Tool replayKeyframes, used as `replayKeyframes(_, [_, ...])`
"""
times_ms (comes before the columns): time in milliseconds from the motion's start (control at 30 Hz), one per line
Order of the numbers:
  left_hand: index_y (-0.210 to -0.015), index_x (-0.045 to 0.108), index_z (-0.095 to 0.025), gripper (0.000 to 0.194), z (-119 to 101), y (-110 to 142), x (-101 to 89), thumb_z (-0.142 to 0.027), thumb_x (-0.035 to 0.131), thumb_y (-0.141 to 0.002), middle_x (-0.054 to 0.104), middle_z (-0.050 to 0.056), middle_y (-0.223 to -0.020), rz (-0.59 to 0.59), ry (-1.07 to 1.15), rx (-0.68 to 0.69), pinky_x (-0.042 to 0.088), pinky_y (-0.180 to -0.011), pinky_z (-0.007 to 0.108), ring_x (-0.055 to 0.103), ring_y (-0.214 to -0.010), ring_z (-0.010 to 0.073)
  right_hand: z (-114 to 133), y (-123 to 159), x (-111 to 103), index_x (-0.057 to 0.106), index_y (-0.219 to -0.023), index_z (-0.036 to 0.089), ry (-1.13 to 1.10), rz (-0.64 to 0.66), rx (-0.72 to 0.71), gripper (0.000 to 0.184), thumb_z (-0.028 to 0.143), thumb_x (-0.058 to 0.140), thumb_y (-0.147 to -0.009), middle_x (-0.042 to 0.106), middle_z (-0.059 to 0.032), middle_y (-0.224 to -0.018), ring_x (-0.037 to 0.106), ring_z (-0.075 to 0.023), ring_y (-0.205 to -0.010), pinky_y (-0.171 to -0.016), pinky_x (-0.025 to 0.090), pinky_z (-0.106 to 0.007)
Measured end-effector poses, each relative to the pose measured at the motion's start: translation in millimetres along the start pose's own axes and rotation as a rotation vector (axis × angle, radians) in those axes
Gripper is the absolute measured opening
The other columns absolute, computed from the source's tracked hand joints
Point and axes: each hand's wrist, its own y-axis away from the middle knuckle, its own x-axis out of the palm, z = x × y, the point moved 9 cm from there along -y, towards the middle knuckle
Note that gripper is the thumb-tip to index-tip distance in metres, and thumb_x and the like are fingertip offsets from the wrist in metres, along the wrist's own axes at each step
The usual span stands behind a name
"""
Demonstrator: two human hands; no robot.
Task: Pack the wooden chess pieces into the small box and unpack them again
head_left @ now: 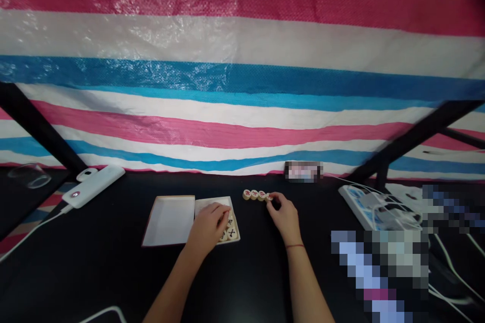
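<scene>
A shallow white box [235, 210] stands on the black table with round Chinese chess pieces [232, 233] inside. Its lid [168, 219] lies beside it on the left, pale inner side up. Over the box is my left hand [212, 222], fingers bent and drawn together among the pieces; what its fingertips hold, if anything, is hidden. To the right of the box, several chess pieces with red characters [254, 195] form a short row. At the row's right end my right hand [284, 210] pinches the last chess piece [269, 196], partly covered by the fingers.
A white power bank [94, 186] with a cable lies at the back left. On the right are a white power strip [358, 207], cables and blurred items. A blurred small object [302, 171] rests by the striped sheet [242, 136] behind the table.
</scene>
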Motion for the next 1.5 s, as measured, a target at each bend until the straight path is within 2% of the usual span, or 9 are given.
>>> replayKeyframes(500, [-0.097, 0.068, -0.023, 0.024, 2, -1, -7.8, -0.022, 0.046, -0.090, 0.070, 0.005, -0.095, -0.061, -0.046, 0.023, 0.049, -0.083, 0.036, 0.062, -0.090, 0.0211, 0, -1, -2, 0.062, -0.096, 0.021, 0.017, -0.016, 0.019, 0.026, 0.033, 0.051, -0.077, 0.068, -0.0062, -0.091, 0.061, -0.0239, -0.088, -0.081, 0.045, -0.036])
replayKeyframes(600, [-0.097, 0.069, -0.021, 0.024, 16, 0, -22.5, -0.021, 0.047, -0.089, 0.070, 0.007, -0.095, -0.175, -0.168, -0.025, 0.047, -0.086, 0.040, 0.060, -0.090, 0.0237, 18, 3, -20, 0.062, -0.102, 0.018, 0.005, -0.166, -0.003, 0.033, 0.036, 0.051, -0.078, 0.068, -0.0099, -0.098, 0.060, -0.0254, -0.090, -0.083, 0.045, -0.040])
replayKeyframes(667, [-0.094, 0.070, -0.021, 0.023, 29, 3, -30.7, -0.020, 0.048, -0.087, 0.070, 0.008, -0.093, -0.226, -0.262, -0.096, 0.046, -0.086, 0.042, 0.058, -0.091, 0.0253, 40, 10, -22, 0.063, -0.101, 0.015, -0.078, -0.202, -0.053, 0.032, 0.038, 0.049, -0.082, 0.069, -0.0113, -0.095, 0.061, -0.0241, -0.085, -0.082, 0.046, -0.039])
replayKeyframes(767, [-0.087, 0.072, -0.022, 0.020, 44, 6, -33.8, -0.022, 0.051, -0.086, 0.069, 0.008, -0.091, -0.203, -0.389, -0.203, 0.046, -0.081, 0.041, 0.055, -0.093, 0.0277, 79, 23, 3, 0.065, -0.101, 0.017, -0.273, 0.005, -0.133, 0.031, 0.038, 0.046, -0.088, 0.070, -0.0083, -0.089, 0.063, -0.0196, -0.076, -0.077, 0.050, -0.032])
replayKeyframes(833, [-0.080, 0.072, -0.023, 0.021, 49, 7, -32.4, -0.026, 0.052, -0.086, 0.067, 0.007, -0.092, -0.153, -0.453, -0.243, 0.046, -0.078, 0.040, 0.054, -0.093, 0.0279, 101, 33, 24, 0.066, -0.105, 0.019, -0.338, 0.162, -0.183, 0.032, 0.037, 0.043, -0.091, 0.071, -0.0070, -0.093, 0.066, -0.0194, -0.079, -0.078, 0.051, -0.031])
replayKeyframes(967, [-0.077, 0.072, -0.022, 0.026, 50, 6, -35.4, -0.027, 0.049, -0.087, 0.062, 0.008, -0.097, -0.142, -0.484, -0.153, 0.047, -0.082, 0.039, 0.054, -0.090, 0.0241, 120, 46, 45, 0.067, -0.107, 0.023, -0.360, 0.323, -0.223, 0.038, 0.039, 0.035, -0.096, 0.072, -0.0060, -0.100, 0.067, -0.0214, -0.091, -0.082, 0.049, -0.030])
replayKeyframes(1033, [-0.078, 0.073, -0.022, 0.027, 54, 7, -37.5, -0.028, 0.048, -0.088, 0.060, 0.009, -0.098, -0.145, -0.463, -0.109, 0.046, -0.086, 0.039, 0.056, -0.091, 0.0236, 119, 46, 48, 0.067, -0.110, 0.024, -0.335, 0.342, -0.222, 0.040, 0.040, 0.032, -0.097, 0.073, -0.0053, -0.101, 0.067, -0.0216, -0.091, -0.081, 0.048, -0.031])
replayKeyframes(1200, [-0.071, 0.071, -0.021, 0.028, 76, 11, -31.1, -0.027, 0.048, -0.087, 0.061, 0.008, -0.090, -0.062, -0.415, -0.163, 0.045, -0.092, 0.042, 0.056, -0.100, 0.0251, 119, 48, 51, 0.068, -0.108, 0.024, -0.226, 0.346, -0.250, 0.042, 0.040, 0.030, -0.099, 0.073, -0.0035, -0.100, 0.066, -0.0211, -0.090, -0.081, 0.042, -0.031])
replayKeyframes(1500, [-0.075, 0.073, -0.021, 0.026, 72, 11, -32.4, -0.023, 0.049, -0.086, 0.062, 0.010, -0.100, -0.012, -0.420, -0.138, 0.045, -0.092, 0.044, 0.057, -0.103, 0.0266, 117, 50, 56, 0.069, -0.103, 0.023, -0.164, 0.317, -0.256, 0.045, 0.040, 0.027, -0.100, 0.072, -0.0037, -0.085, 0.064, -0.0194, -0.081, -0.075, 0.036, -0.027])
